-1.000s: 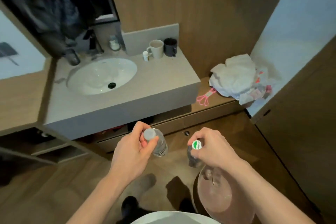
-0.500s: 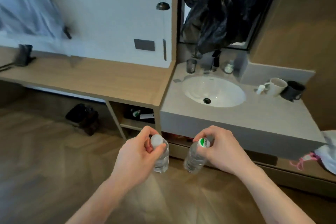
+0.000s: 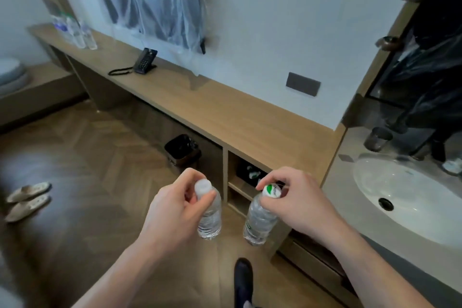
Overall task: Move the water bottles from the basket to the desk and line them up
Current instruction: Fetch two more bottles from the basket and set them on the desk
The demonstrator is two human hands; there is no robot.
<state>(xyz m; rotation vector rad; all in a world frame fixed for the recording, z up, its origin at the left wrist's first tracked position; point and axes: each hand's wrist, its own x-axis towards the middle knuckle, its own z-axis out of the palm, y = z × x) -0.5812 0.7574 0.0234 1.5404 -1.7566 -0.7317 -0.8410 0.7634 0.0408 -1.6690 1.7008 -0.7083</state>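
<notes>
Left hand: I see my left hand (image 3: 175,207) closed around the neck of a clear bottle (image 3: 209,217) with a plain white cap, held upright above the floor.
Right hand: my right hand (image 3: 297,205) pinches the top of a second bottle (image 3: 260,220), the one with a green-and-white cap; it hangs a little tilted.
Two bottles: near each other, not touching, in the near centre, in front of the bench.
Bench: the long wooden bench (image 3: 225,107) runs from far left to the right, where it meets the sink (image 3: 410,192).
Far bottles: a group of bottles (image 3: 77,30) stands at the far left end of the bench; I cannot count them, they are blurred.
Telephone: a black telephone (image 3: 145,61) sits on the bench, right of that group.
Basket: not seen in this view.
</notes>
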